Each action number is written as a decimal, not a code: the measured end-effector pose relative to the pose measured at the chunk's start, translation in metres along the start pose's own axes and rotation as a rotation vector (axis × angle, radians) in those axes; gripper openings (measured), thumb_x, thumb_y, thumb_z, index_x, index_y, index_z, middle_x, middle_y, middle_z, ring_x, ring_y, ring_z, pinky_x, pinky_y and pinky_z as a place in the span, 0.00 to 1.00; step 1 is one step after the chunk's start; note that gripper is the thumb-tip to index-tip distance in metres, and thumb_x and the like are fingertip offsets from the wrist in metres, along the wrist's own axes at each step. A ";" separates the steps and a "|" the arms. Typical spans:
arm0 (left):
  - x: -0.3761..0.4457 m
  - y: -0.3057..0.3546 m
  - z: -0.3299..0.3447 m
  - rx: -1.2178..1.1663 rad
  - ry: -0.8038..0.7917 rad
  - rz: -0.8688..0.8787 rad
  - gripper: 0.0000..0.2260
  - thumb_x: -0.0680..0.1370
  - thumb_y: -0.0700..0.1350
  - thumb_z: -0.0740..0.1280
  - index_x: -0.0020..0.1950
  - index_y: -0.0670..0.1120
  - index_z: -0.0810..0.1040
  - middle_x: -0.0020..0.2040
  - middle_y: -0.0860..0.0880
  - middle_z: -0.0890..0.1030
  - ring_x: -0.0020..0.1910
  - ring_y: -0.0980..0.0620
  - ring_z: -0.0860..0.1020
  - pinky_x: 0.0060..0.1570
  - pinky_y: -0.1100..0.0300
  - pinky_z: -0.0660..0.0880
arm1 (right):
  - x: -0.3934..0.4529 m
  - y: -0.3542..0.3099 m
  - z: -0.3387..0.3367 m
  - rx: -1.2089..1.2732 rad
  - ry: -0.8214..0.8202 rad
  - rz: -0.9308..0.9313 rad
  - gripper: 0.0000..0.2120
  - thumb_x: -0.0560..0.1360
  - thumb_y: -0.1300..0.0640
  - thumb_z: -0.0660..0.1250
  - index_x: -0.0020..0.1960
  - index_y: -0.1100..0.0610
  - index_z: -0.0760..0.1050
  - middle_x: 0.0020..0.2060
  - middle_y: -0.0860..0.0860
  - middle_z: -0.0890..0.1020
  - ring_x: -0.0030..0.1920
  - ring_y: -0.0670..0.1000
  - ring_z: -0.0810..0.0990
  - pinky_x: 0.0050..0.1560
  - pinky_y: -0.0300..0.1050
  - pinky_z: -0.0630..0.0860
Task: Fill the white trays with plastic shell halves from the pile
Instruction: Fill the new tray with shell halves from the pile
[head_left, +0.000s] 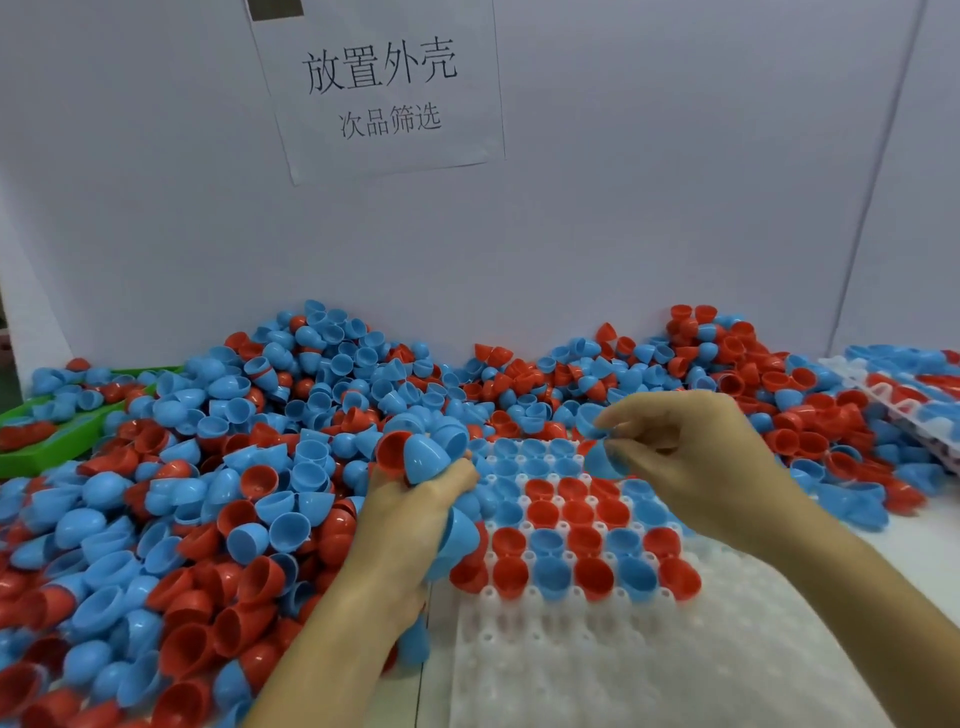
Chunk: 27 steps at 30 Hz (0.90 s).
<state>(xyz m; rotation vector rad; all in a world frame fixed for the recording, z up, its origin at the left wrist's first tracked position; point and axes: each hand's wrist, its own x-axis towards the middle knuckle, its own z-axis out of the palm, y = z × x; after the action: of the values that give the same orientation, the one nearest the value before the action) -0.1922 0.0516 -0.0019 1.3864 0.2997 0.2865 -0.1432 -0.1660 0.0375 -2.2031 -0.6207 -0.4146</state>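
Left hand (415, 499) curled round a clutch of blue and red shell halves (423, 452) beside the pile (208, 467), right hand (685, 447) pinching seemingly one blue half (602, 460) above the part-filled white tray (597, 649).

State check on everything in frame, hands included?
left hand: grips a bunch of blue and red shell halves
right hand: pinches a blue shell half above the tray
white tray: far rows filled, near rows bare
pile: loose, heaped
green tray: holds some shells
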 end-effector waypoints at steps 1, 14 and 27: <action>0.000 -0.001 0.001 0.004 0.000 -0.007 0.03 0.74 0.40 0.73 0.45 0.47 0.82 0.38 0.47 0.84 0.38 0.47 0.82 0.39 0.52 0.76 | -0.002 0.010 -0.008 -0.036 0.000 0.011 0.10 0.73 0.65 0.73 0.51 0.53 0.84 0.38 0.42 0.84 0.39 0.39 0.83 0.45 0.28 0.79; -0.001 -0.006 0.007 -0.004 -0.014 -0.005 0.07 0.75 0.39 0.72 0.52 0.42 0.81 0.40 0.48 0.85 0.41 0.48 0.83 0.38 0.53 0.77 | -0.032 0.062 -0.046 -0.399 -0.276 0.214 0.11 0.72 0.57 0.76 0.41 0.40 0.80 0.38 0.40 0.82 0.41 0.41 0.80 0.42 0.38 0.80; -0.005 -0.005 0.010 0.003 -0.087 -0.002 0.02 0.75 0.38 0.71 0.43 0.43 0.81 0.34 0.47 0.82 0.34 0.49 0.81 0.37 0.51 0.78 | -0.036 0.069 -0.028 -0.547 -0.478 0.286 0.10 0.76 0.56 0.71 0.55 0.43 0.83 0.41 0.41 0.82 0.41 0.45 0.81 0.46 0.41 0.81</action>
<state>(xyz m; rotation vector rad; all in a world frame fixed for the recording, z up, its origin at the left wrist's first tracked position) -0.1934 0.0398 -0.0051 1.3977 0.2302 0.2233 -0.1368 -0.2377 -0.0041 -2.9019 -0.4552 0.1225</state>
